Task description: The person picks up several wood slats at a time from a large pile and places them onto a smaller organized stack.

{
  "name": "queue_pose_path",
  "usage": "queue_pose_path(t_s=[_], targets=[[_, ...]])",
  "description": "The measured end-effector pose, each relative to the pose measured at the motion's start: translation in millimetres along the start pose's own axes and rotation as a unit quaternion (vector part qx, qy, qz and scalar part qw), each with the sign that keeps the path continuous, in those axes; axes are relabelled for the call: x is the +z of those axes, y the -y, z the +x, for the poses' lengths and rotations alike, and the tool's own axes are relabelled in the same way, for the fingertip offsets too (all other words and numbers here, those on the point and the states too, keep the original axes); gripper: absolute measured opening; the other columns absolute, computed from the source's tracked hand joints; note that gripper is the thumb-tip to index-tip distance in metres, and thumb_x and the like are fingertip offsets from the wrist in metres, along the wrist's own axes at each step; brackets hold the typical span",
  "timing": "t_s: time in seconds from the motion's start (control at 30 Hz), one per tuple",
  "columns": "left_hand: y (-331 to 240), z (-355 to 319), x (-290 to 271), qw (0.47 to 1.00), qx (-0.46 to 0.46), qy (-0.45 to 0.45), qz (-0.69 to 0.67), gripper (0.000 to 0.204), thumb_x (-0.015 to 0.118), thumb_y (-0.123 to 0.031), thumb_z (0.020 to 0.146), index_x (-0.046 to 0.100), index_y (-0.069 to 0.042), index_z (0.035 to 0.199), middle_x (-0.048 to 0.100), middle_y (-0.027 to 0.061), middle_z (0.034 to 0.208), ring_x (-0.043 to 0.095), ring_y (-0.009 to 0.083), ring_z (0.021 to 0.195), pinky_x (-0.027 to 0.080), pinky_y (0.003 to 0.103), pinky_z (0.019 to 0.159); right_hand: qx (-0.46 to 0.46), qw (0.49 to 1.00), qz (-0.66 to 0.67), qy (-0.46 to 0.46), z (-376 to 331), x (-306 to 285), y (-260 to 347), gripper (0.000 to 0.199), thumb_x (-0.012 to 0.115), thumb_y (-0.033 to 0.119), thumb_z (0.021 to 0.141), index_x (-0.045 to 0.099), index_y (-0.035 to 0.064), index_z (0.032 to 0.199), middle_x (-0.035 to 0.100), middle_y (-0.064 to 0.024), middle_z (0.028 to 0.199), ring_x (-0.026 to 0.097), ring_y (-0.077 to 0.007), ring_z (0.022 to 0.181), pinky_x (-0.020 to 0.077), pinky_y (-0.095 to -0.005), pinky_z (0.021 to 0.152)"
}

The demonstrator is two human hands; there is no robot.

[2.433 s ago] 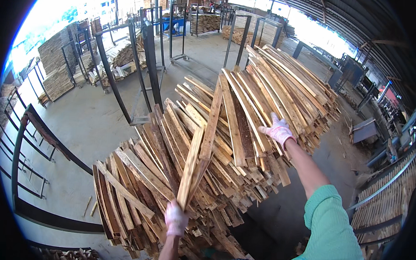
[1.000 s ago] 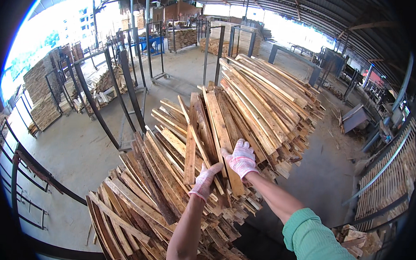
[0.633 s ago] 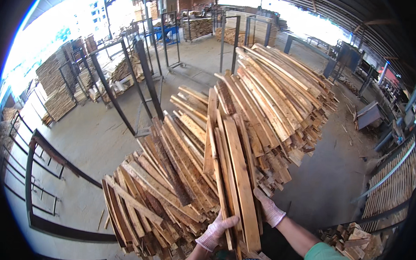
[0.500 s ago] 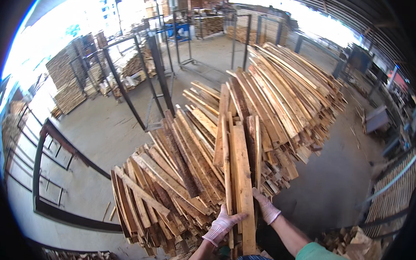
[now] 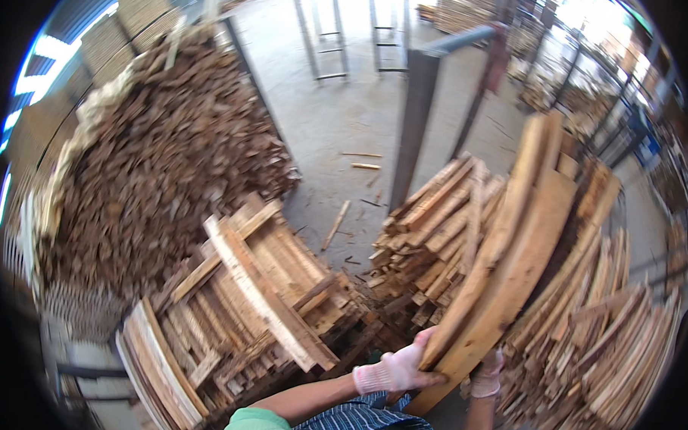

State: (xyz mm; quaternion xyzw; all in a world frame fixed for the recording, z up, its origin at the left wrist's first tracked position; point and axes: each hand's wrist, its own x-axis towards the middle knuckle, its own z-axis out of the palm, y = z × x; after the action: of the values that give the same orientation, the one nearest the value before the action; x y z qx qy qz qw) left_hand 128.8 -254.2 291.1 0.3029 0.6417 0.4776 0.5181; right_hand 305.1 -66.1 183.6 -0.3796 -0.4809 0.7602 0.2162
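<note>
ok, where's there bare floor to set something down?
Best: grey floor between the big brown wood stack at left and the dark metal post, short of the ladder-like frames; loose sticks litter its near side. Crowded: around the left hand and right hand, among held boards, low board stack and slat pile.

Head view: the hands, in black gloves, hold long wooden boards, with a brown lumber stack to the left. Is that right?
Not quite: the gloves are pale pinkish white, not black, as the head view shows. The rest stands: left hand and right hand hold long wooden boards, with a brown lumber stack to the left.
</note>
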Motion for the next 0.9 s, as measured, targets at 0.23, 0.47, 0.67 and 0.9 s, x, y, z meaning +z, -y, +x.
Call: queue_pose_path(t_s=[0.23, 0.47, 0.67, 0.9], targets=[[31, -130, -100, 0.845, 0.08, -0.447, -0.282, 0.081, 0.084, -0.021, 0.084, 0.034, -0.004, 0.146, 0.064, 0.0083, 0.122, 0.064, 0.0168, 0.106, 0.056, 0.034, 0.092, 0.033, 0.89, -0.087, 0.446, 52, 285, -33, 0.061, 0.074, 0.028, 0.092, 0.048, 0.0036, 0.141, 0.065, -0.0053, 0.116, 0.062, -0.0134, 0.097, 0.0543, -0.0299, 0.082], [140, -243, -207, 0.713, 0.092, -0.583, -0.378, 0.092, 0.088, -0.021, 0.08, 0.03, 0.0, 0.149, 0.065, 0.0159, 0.125, 0.064, 0.0212, 0.111, 0.053, 0.032, 0.098, 0.105, 0.787, -0.312, 0.521, -19, 478, -111, 0.082, 0.064, 0.054, 0.094, 0.035, 0.0046, 0.153, 0.058, -0.0172, 0.138, 0.058, -0.0287, 0.123, 0.0457, -0.0372, 0.105], [234, -319, -217, 0.694, -0.141, -0.644, -0.288, 0.111, 0.085, -0.034, 0.075, 0.02, 0.008, 0.154, 0.048, 0.0302, 0.144, 0.05, 0.0337, 0.133, 0.041, 0.038, 0.113, 0.018, 0.654, -0.589, 0.474, -78, 512, -165, 0.099, 0.07, 0.04, 0.09, 0.011, 0.0045, 0.16, 0.035, -0.0257, 0.158, 0.041, -0.0385, 0.142, 0.0331, -0.0417, 0.118], [228, -427, -206, 0.666, -0.263, -0.681, -0.154, 0.098, 0.083, -0.037, 0.073, 0.035, 0.005, 0.147, 0.049, 0.03, 0.143, 0.049, 0.0386, 0.133, 0.04, 0.042, 0.112, -0.156, 0.672, -0.609, 0.391, -71, 497, -179, 0.096, 0.074, 0.033, 0.085, 0.021, 0.0001, 0.157, 0.037, -0.027, 0.156, 0.037, -0.0396, 0.144, 0.0312, -0.039, 0.118]])
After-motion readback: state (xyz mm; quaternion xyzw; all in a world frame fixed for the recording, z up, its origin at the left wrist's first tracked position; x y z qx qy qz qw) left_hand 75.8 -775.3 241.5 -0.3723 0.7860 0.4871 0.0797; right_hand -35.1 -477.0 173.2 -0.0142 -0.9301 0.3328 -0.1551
